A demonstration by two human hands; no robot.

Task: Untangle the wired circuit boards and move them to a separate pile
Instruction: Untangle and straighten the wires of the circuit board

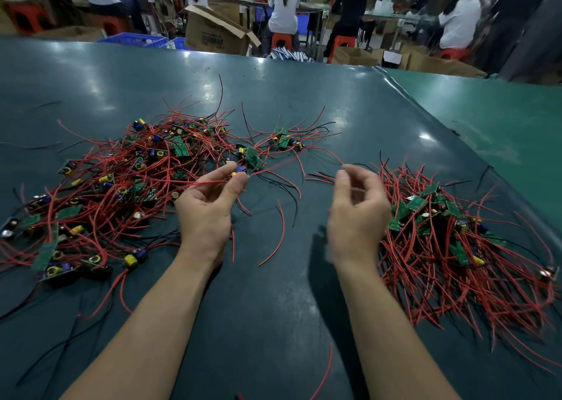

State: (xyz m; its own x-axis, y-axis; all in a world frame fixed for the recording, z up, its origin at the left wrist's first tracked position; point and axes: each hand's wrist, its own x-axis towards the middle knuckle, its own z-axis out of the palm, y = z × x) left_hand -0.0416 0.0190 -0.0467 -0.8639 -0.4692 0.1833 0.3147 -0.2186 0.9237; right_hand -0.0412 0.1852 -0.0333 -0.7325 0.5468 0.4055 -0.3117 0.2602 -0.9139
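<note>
A big tangled heap [115,186] of small green circuit boards with red and black wires covers the left of the dark green table [273,308]. A second, tidier pile [450,241] lies at the right. My left hand [209,205] is palm up at the heap's right edge and pinches one board [252,161] by its blue and yellow capacitor end; its wires trail to the right. My right hand [357,214] hovers palm up beside the right pile, fingers loosely curled, holding nothing that I can see.
A small cluster of boards [284,139] lies apart behind my hands. Loose red and black wires are strewn between the piles. A lighter green mat [492,120] adjoins the table at the right. Behind the table sit several people on red stools among cardboard boxes [213,31].
</note>
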